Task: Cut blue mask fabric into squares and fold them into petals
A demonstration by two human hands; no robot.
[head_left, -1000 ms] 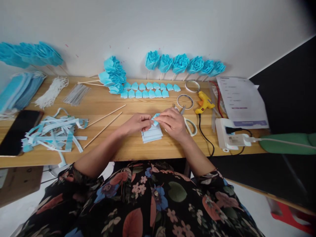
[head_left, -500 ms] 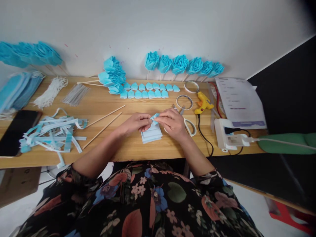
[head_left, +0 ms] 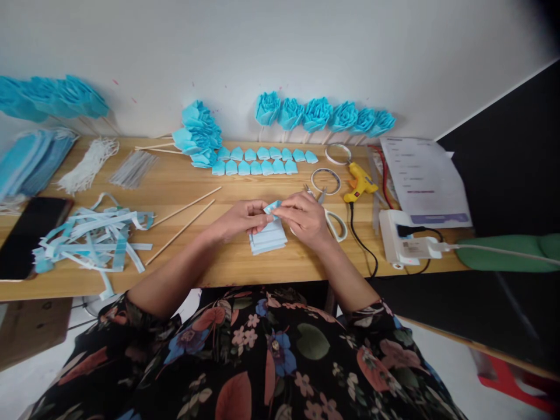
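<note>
Between my two hands is a small piece of blue mask fabric, partly folded, pinched at its edges. My left hand grips its left side with thumb and fingers. On the other side, the fingertips of my right hand close on its right edge, hiding part of it. Just below lies a stack of pale blue fabric squares on the table. White-handled scissors rest partly under my right hand. Two rows of folded blue petals lie farther back.
Blue fabric roses on sticks lean along the wall. A yellow glue gun, tape rolls and a white power strip are on the right. Leftward are two wooden sticks, fabric scraps and a phone.
The fabric piece has turned between my fingertips and shows a flatter blue face with a pale part. Both hands stay in nearly the same place.
</note>
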